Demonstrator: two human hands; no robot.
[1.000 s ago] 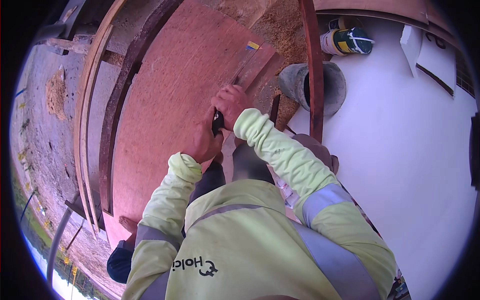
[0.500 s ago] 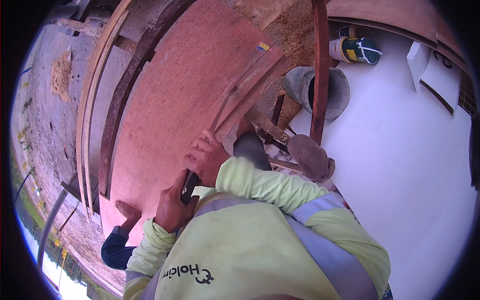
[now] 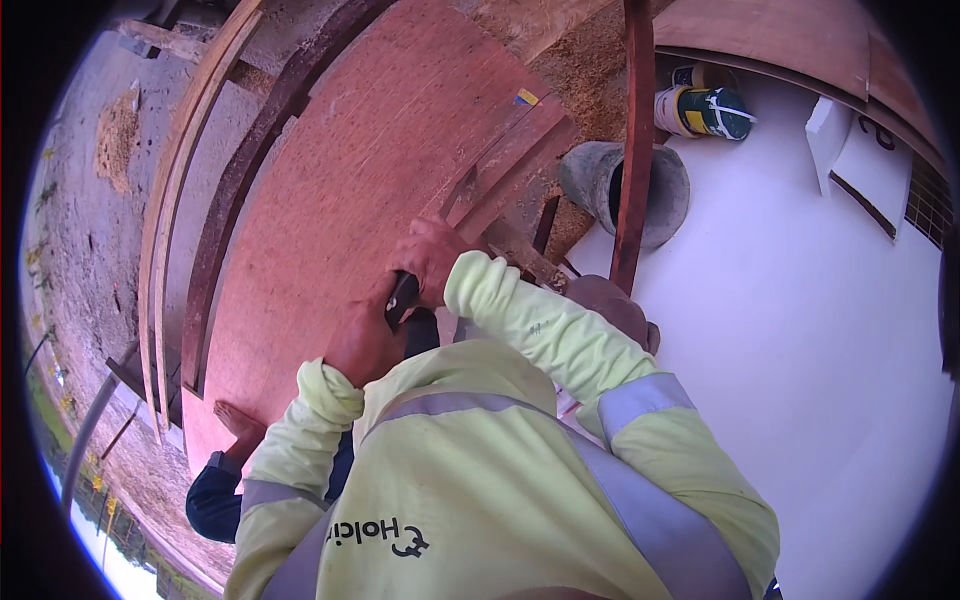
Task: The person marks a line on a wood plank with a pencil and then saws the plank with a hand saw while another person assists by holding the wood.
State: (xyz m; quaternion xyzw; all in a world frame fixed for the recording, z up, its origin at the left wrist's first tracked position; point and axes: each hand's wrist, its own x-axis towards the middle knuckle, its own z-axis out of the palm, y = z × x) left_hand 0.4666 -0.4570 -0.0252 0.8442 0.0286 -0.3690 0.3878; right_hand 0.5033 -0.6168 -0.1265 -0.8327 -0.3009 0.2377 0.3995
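Reddish plywood sheet [image 3: 330, 200], both fists closing on dark tool [image 3: 402, 296]: left hand [image 3: 362, 340] at seven o'clock, right hand [image 3: 432, 262] at one; pressing flat, steady.

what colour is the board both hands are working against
Reddish-brown, seen in the head view: the board, with the left hand and right hand against it.
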